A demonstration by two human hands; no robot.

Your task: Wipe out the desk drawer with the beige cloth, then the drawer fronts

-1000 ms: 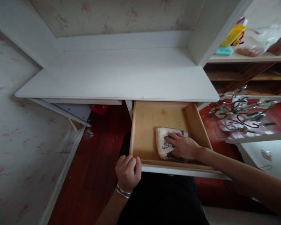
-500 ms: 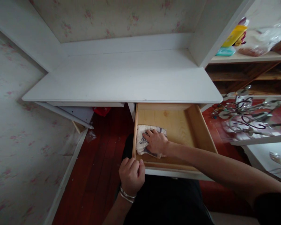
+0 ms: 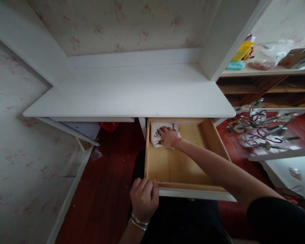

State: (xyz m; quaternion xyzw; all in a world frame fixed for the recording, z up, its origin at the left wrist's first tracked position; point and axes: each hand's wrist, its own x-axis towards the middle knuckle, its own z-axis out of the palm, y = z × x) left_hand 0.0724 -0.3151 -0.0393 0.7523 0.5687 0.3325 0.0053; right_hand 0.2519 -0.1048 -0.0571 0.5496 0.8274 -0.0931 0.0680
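Note:
A wooden drawer with a white front is pulled out from under the white desk. My right hand presses down on a folded cream cloth with a dark pattern, fingers bent over its top. The cloth lies flat on the drawer bottom, towards the back left, against or close to the left side wall. At the drawer's front left corner, my left hand is closed over the edge, its fingertips hidden. Bracelets circle the left wrist.
To the right, a chandelier with several arms rests low above the red floor. Behind it, a shelf carries plastic bags and a yellow item. A red object sits under the desk. Flowered wallpaper borders the left.
My right hand and the cloth under it have slid from the drawer's front left towards its back. My left hand keeps its place at the drawer corner. The view has shifted slightly.

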